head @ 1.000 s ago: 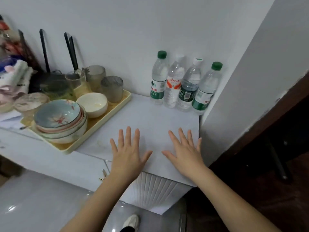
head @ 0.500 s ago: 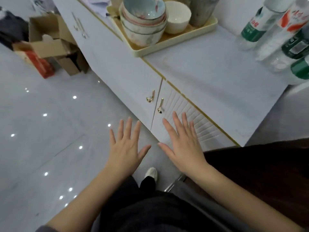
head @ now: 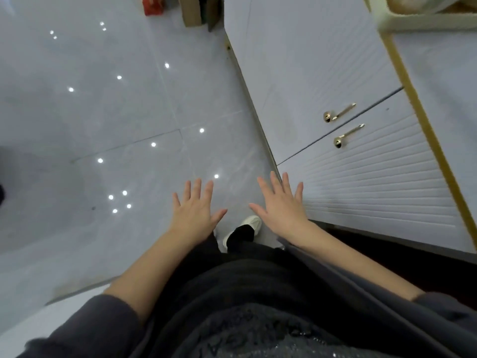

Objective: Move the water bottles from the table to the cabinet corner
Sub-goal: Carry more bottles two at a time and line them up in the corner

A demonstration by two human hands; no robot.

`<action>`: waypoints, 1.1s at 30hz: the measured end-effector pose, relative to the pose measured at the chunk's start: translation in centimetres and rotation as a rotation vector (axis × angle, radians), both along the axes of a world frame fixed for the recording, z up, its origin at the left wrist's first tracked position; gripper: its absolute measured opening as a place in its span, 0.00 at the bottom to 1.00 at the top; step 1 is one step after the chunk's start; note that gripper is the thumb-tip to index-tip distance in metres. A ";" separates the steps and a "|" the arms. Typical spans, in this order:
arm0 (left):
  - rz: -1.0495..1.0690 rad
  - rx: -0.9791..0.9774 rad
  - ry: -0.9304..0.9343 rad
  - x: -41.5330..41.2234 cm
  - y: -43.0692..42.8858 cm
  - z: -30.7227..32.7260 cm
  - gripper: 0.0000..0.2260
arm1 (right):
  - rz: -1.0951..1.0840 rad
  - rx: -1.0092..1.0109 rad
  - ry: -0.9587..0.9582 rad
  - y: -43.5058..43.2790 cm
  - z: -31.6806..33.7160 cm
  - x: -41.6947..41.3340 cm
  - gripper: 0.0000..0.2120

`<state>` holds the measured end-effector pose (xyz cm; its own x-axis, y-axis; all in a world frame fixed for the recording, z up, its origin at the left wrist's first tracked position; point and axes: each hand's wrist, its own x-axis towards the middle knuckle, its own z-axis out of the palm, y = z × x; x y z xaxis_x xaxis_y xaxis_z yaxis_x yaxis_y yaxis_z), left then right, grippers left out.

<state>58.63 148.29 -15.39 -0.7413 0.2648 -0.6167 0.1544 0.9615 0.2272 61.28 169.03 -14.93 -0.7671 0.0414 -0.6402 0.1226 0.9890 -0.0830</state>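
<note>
A glossy grey tiled floor (head: 103, 112) carried a white cabinet (head: 322, 73). The cabinet's gold-edged top (head: 444, 86) held a pale yellow tray (head: 418, 23). On the floor were a cardboard box (head: 192, 11), a red box (head: 153, 6) and one white shoe (head: 251, 223).

The white cabinet (head: 309, 60) is closed, its plain and ribbed fronts meeting at two gold handles (head: 339, 112).

floor tiles (head: 103, 112) are shining glossy | cabinet door (head: 374, 182) is showing a matt ribbed face | handles (head: 340, 112) are gleaming as polished metal | my sleeve (head: 90, 329) is looking like soft cloth
</note>
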 end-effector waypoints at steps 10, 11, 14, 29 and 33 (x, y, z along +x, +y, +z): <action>0.215 0.040 -0.053 -2.6 -13.7 -0.2 0.33 | 0.213 -0.005 -0.022 -14.0 -0.4 -7.6 0.35; 0.249 0.040 -0.050 -2.7 -15.0 -0.2 0.33 | 0.241 -0.012 -0.027 -15.4 -0.4 -8.3 0.35; 0.355 0.029 -0.030 -2.7 -18.8 -0.3 0.33 | 0.337 -0.029 -0.041 -19.5 -0.4 -9.9 0.35; 0.994 -0.016 0.073 -0.4 -32.6 -0.1 0.33 | 0.854 -0.083 -0.049 -40.1 -0.4 -17.5 0.35; 1.180 -0.001 0.075 -0.8 -36.8 -0.3 0.33 | 1.018 -0.095 -0.051 -47.0 -0.8 -20.1 0.35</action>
<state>57.84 111.46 -15.70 -0.5609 -0.6085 -0.5614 -0.8167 0.5179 0.2545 41.23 122.04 -15.76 -0.3820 -0.6667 -0.6400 -0.7660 0.6159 -0.1843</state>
